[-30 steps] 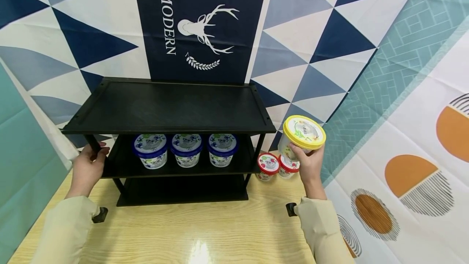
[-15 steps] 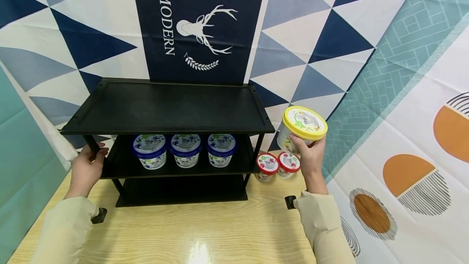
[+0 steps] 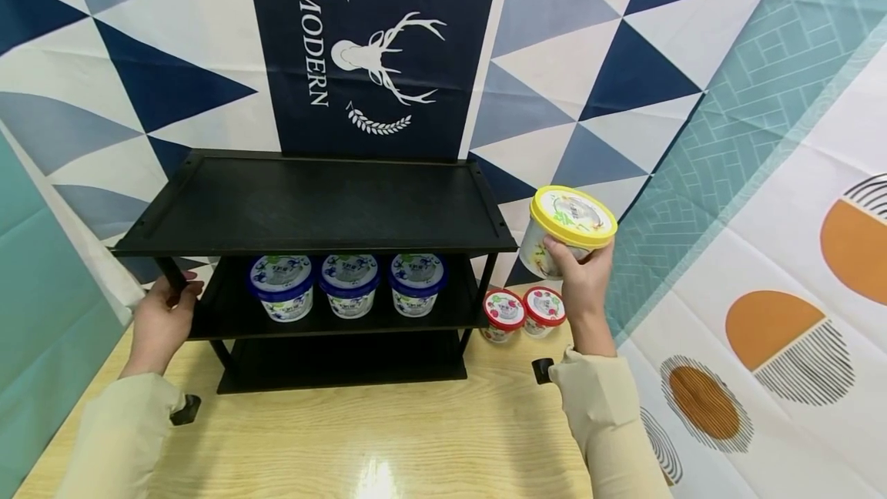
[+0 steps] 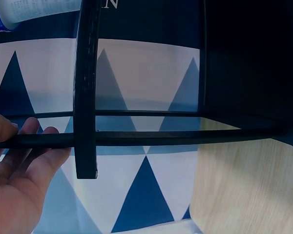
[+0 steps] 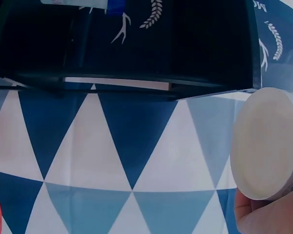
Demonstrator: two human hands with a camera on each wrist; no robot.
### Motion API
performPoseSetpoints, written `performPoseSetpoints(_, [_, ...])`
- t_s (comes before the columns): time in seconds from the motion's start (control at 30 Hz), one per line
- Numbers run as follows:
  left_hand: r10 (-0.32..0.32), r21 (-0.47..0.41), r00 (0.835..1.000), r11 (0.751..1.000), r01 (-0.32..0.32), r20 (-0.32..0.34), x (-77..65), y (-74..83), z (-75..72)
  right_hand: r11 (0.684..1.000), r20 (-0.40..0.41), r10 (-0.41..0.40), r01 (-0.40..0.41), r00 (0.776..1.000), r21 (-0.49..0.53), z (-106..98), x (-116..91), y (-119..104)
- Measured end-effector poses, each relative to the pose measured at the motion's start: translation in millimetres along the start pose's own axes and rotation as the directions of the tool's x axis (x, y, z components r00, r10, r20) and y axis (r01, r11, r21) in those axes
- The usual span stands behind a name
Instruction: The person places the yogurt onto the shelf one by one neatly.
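Evidently gripping, in the right hand (image 3: 587, 291), a round pale tub (image 3: 533, 251) with a bright yellow, green-printed lid (image 3: 574, 216). Pinched tilted, with thumb (image 3: 560, 254) just under the lid and fingers mostly hidden behind; aloft beside a black rack (image 3: 333, 206). Also clasping the rack's upright (image 3: 169, 272) in the left hand (image 3: 161, 322).

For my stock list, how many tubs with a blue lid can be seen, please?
3. In the head view, the left tub, middle tub and right tub stand on the middle shelf of the black rack. More may be hidden behind.
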State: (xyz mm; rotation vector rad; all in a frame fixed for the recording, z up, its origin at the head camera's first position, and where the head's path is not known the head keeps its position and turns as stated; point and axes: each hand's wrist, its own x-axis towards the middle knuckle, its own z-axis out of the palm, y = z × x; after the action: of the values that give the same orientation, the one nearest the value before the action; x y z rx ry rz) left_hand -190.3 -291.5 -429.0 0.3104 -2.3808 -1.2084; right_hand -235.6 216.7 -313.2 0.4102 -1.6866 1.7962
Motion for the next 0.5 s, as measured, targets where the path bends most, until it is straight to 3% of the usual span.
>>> performPoseSetpoints(0.5, [-0.006, 0.022, 1.0, 1.0, 0.006, 0.001, 0.4, -0.7, -0.4, 0.993, -0.004, -0.098, 0.098, 0.995, 0.072, 8, 10, -8])
